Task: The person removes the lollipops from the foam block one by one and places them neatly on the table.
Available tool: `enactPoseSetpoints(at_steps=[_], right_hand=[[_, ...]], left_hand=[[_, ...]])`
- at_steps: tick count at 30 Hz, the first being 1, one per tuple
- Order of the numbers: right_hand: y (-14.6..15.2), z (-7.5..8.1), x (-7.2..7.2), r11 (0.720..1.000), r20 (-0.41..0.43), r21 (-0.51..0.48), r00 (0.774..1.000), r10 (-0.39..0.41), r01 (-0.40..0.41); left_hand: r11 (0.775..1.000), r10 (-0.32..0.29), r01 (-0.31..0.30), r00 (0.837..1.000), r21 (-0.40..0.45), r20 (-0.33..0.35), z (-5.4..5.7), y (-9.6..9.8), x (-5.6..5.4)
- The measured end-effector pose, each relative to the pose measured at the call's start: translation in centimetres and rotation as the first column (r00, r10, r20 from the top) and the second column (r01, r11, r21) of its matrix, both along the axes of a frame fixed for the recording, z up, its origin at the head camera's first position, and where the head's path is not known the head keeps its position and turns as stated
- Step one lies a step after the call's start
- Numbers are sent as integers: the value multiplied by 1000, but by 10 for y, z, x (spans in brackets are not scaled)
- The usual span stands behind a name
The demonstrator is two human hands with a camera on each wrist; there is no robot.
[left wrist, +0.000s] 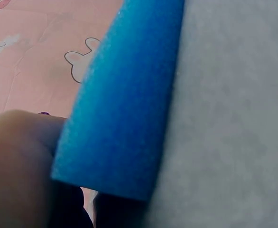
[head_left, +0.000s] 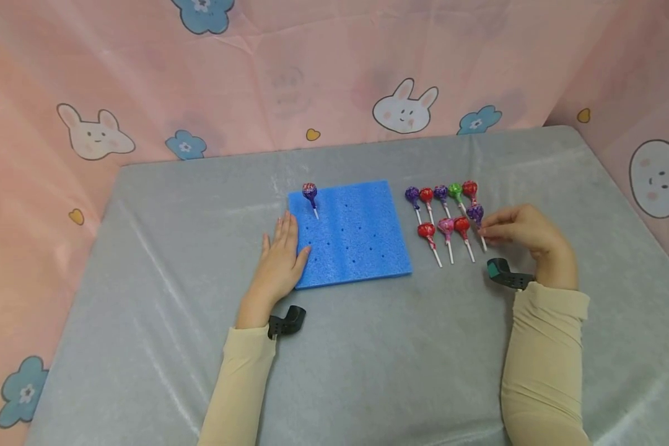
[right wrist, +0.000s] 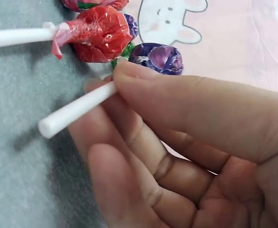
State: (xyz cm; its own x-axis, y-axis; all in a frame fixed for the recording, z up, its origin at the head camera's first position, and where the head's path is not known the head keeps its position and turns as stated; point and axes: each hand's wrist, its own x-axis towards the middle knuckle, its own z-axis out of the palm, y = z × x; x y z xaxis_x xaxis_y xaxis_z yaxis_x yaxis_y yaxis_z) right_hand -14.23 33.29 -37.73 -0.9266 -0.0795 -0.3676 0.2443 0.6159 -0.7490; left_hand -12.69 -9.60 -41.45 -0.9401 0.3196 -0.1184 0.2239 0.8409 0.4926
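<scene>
A purple-wrapped lollipop (right wrist: 158,58) is pinched by its white stick between the thumb and fingers of my right hand (head_left: 526,232), at the right end of the front row of lollipops. In the right wrist view the stick's bare end points down toward the table, and a red lollipop (right wrist: 101,35) lies right beside it. My left hand (head_left: 279,266) rests with straight fingers along the left edge of a blue foam board (head_left: 362,229) dotted with small holes. One purple lollipop (head_left: 309,191) stands upright in the board's far left corner.
Two rows of lollipops lie right of the board, among them a green one (head_left: 454,189), a pink one (head_left: 446,226) and a red one (head_left: 426,230). The grey table (head_left: 368,353) meets a pink patterned curtain (head_left: 290,74) at the back and sides.
</scene>
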Motion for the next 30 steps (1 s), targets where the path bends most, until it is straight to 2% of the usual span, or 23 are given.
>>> enactPoseSetpoints(at_steps=[7,17,30], right_hand=[[-2,-3,-2,1000,60,7,998,20,-21],[-6,-5,-4,1000,100,17,995,-8,7],[-1,-8,-4,994,150,-83,987,-64,77]], left_hand=[[1000,-2,2,1000,10,-6,0,0,0],[1000,0,0,1000,13,1,-1,0,-1],[1000,-5,5,1000,16,1,2,0,0]])
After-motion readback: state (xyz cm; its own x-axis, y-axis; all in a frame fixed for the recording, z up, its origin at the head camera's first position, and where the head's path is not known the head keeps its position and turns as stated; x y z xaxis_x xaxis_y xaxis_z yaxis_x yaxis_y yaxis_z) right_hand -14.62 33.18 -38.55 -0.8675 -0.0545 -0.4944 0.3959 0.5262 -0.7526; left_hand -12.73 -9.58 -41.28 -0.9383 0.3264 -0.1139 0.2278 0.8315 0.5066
